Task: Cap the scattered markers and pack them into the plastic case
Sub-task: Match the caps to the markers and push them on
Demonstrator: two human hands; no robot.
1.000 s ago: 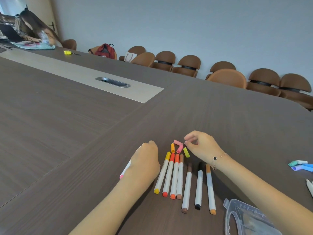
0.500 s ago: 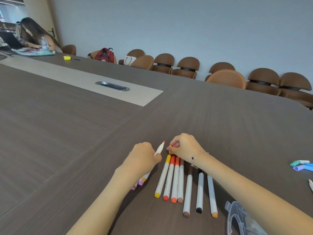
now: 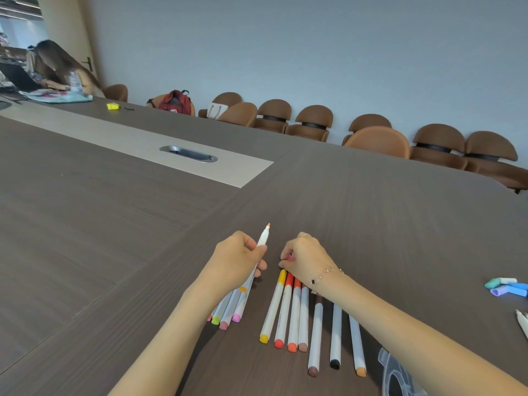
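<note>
My left hand (image 3: 238, 260) grips a bundle of white markers (image 3: 228, 308); one uncapped marker with an orange tip (image 3: 264, 235) sticks up out of the fist. My right hand (image 3: 304, 257) is closed over the loose caps just beyond a row of capped markers (image 3: 288, 312); what its fingers pinch is hidden. Three more capped markers (image 3: 335, 335) lie under my right forearm. A corner of the clear plastic case (image 3: 395, 375) shows at the bottom right.
Teal, blue and purple caps (image 3: 507, 287) lie at the right edge, with a white marker end (image 3: 522, 321) below them. Brown chairs (image 3: 374, 138) line the far table edge. A person sits at the far left. A yellow object (image 3: 112, 106) lies far back.
My left hand lifted the bundle and raised the orange-tipped marker upright. My right hand moved left onto the caps, covering them.
</note>
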